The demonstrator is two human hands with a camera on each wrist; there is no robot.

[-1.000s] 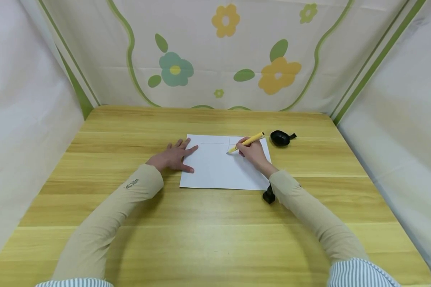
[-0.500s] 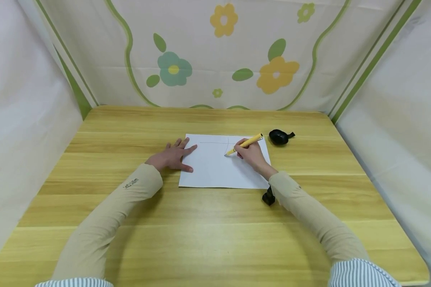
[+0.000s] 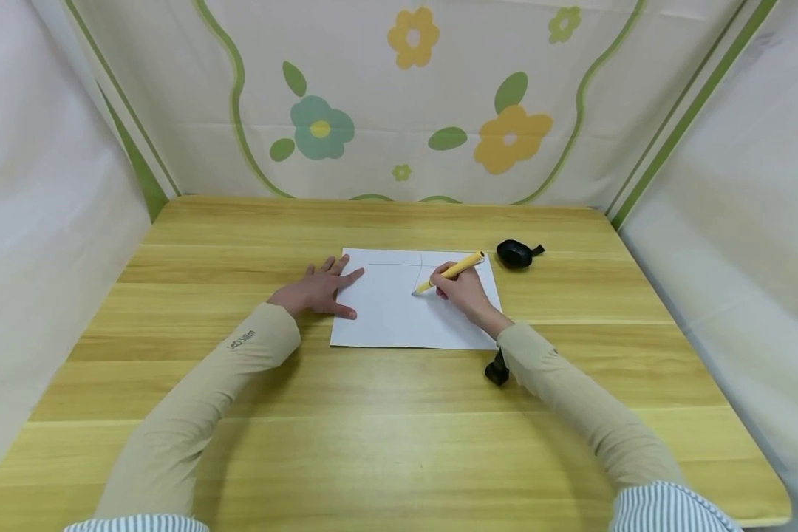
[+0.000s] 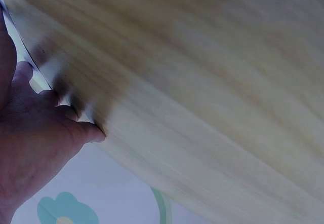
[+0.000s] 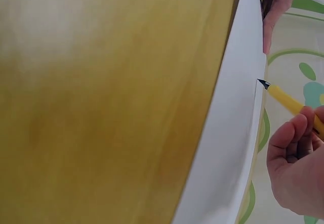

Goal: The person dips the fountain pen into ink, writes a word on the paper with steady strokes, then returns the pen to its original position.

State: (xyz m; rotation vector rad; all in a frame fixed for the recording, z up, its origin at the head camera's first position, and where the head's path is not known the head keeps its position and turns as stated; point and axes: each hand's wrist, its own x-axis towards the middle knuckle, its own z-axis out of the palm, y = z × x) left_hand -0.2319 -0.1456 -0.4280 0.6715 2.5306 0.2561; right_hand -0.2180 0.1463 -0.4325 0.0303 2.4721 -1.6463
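Observation:
A white sheet of paper (image 3: 379,318) lies on the wooden table. My right hand (image 3: 464,288) pinches a yellow fountain pen (image 3: 457,267), its nib touching the paper near the middle. Two thin lines cross on the sheet: a long one running sideways near the top and a curved one coming down to the nib. In the right wrist view the dark, pointed nib of the pen (image 5: 283,98) shows at the end of the drawn line. My left hand (image 3: 321,290) rests with spread fingers on the paper's left edge. In the left wrist view the fingertips of the left hand (image 4: 45,117) reach past that edge.
A black rounded object with a short strap (image 3: 515,254) lies right of the paper's top corner. A smaller black object (image 3: 497,369) shows by the right sleeve. Behind the table (image 3: 346,443) hangs a flowered cloth (image 3: 372,89), with white cloth at both sides.
My right hand has moved the pen down and slightly left, and the curved line has grown longer behind the nib. The left hand stays on the paper's edge.

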